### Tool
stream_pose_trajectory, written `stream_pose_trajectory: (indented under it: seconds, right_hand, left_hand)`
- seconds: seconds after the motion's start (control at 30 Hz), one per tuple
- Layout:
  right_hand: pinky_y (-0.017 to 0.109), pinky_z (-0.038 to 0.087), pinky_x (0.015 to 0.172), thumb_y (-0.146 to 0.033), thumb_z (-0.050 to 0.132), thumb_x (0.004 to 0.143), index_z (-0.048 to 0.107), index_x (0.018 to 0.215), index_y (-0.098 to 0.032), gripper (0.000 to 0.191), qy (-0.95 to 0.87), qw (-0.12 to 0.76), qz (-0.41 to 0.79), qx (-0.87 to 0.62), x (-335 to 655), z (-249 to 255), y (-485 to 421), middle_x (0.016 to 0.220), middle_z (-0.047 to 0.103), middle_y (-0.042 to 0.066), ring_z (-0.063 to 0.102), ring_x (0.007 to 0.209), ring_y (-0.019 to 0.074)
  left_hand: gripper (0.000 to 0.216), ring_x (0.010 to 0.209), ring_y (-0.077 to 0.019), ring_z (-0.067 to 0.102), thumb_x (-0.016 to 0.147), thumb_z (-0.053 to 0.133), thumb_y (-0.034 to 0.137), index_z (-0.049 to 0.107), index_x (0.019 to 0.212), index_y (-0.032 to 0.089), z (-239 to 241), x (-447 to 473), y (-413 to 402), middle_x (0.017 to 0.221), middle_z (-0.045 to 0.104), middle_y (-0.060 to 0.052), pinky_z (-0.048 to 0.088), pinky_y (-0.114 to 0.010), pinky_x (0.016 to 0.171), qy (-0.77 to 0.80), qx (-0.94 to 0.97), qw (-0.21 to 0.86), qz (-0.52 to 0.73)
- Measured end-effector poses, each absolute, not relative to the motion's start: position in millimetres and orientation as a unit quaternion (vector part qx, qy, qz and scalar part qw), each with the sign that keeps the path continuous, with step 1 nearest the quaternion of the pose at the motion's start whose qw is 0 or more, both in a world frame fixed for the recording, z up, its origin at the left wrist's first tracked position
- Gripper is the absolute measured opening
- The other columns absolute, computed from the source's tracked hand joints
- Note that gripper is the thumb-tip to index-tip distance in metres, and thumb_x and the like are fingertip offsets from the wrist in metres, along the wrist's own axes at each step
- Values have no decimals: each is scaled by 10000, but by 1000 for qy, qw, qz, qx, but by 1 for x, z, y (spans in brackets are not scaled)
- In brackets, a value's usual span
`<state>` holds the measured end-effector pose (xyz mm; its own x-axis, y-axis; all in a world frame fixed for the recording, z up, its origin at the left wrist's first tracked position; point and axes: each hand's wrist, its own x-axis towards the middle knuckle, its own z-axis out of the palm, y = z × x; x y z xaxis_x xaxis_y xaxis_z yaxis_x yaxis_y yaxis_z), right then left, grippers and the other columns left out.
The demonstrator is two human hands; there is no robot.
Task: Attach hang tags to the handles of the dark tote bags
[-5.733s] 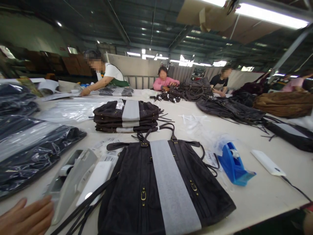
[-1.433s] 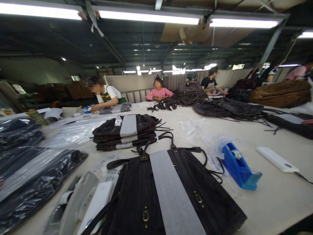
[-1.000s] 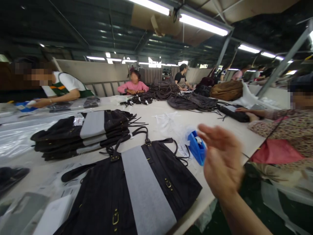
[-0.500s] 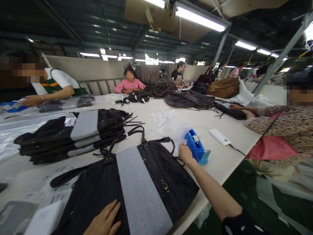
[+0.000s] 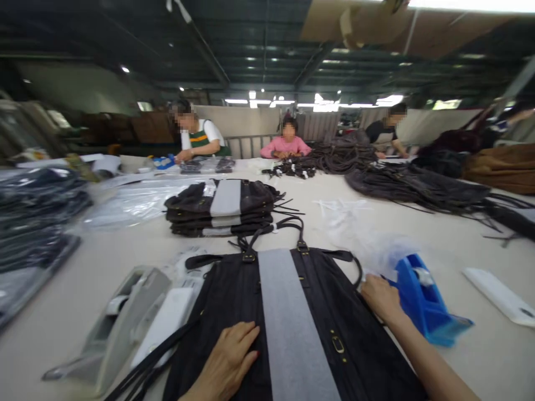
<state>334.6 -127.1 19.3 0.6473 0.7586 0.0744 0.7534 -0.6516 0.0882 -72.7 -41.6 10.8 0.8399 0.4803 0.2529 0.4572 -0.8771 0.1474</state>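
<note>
So the big pale work table point(image 5: 125, 262) fills most of the frame, and the dark suede-like tote bag with a grey paper strip down its middle point(image 5: 234, 295) is laid flat at the lower centre of it, handles pointed toward the top of the frame. Half a second ago the view was swung off to the right and the bag sat skewed in it; now the bag is seen square-on and centred, so it looks like attention has been brought back onto it.

Up at the centre a stack of matching dark bags with grey strips point(image 5: 223, 207) is piled, and a heap of dark straps point(image 5: 413, 186) is spread across the upper right. Clear plastic sleeves point(image 5: 134, 200) are seen at the upper left.

At lower left a grey tape dispenser point(image 5: 121, 320) is lying beside the bag. At lower right, a blue tape dispenser point(image 5: 422, 301) is parked just beside the bag's edge.

The left hand point(image 5: 228, 365) is laid flat and open on the bag's dark panel, just left of the strip, nothing gripped. It has been slid closer to the strip than before. The right hand point(image 5: 382, 298) is kept at the bag's right edge, next to the blue dispenser; whether anything is pinched can't be made out.
</note>
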Motion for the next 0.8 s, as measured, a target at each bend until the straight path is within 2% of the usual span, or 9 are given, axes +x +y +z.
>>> stream_pose_trajectory:
  seconds: [0.07, 0.17, 0.3, 0.4, 0.47, 0.6, 0.8]
  right_hand:
    - [379, 445, 732, -228, 363, 853, 593, 882, -112, 259, 482, 11, 59, 874, 316, 26, -113, 878, 634, 151, 604, 866, 278]
    - [351, 447, 787, -290, 374, 866, 563, 1028, -121, 301, 603, -70, 76, 791, 267, 36, -92, 1018, 615, 139, 585, 937, 248]
    - [358, 413, 887, -367, 371, 881, 528, 1136, -153, 368, 727, -167, 119, 655, 185, 29, -77, 1172, 555, 109, 516, 1071, 228]
    - [386, 381, 934, -365, 382, 885, 519, 1164, -162, 371, 767, -196, 150, 592, 140, 8, -76, 1211, 534, 98, 476, 1128, 230]
    - [414, 358, 954, -363, 408, 877, 514, 1177, -175, 370, 780, -195, 165, 571, 123, -8, -78, 1236, 517, 89, 449, 1159, 243]
    - [445, 335, 968, -357, 450, 854, 486, 1220, -188, 404, 791, -182, 182, 556, 115, -28, -82, 1291, 466, 81, 398, 1205, 267]
    - [418, 362, 943, -343, 468, 835, 522, 1178, -181, 383, 792, -190, 229, 533, 120, -31, -78, 1246, 512, 78, 449, 1163, 256]
  left_hand:
    - [379, 1101, -182, 503, 850, 449, 306, 462, 1227, 269, 21, -72, -48, 1211, 547, -38, 447, -342, 914, 268, 952, 91, 119]
    - [367, 1097, -195, 499, 830, 488, 273, 488, 1196, 250, 31, -70, -52, 1199, 552, -46, 431, -381, 925, 293, 936, 162, 109]
    - [246, 989, -158, 550, 817, 490, 230, 595, 1037, 197, 45, -71, -36, 1038, 630, -42, 444, -297, 891, 347, 886, 232, 204]
    - [230, 953, -150, 566, 826, 451, 235, 624, 970, 187, 60, -83, 2, 990, 644, -39, 443, -277, 880, 458, 805, 220, 306]
    - [236, 927, -149, 581, 818, 443, 234, 633, 950, 187, 67, -98, 37, 983, 650, -34, 449, -266, 859, 546, 743, 201, 331]
    - [270, 946, -169, 585, 804, 426, 186, 633, 976, 166, 70, -126, 109, 999, 656, -54, 434, -267, 862, 680, 651, 162, 295]
    - [307, 999, -222, 566, 782, 404, 142, 652, 963, 136, 53, -127, 186, 1015, 644, -113, 413, -304, 881, 719, 636, 141, 244]
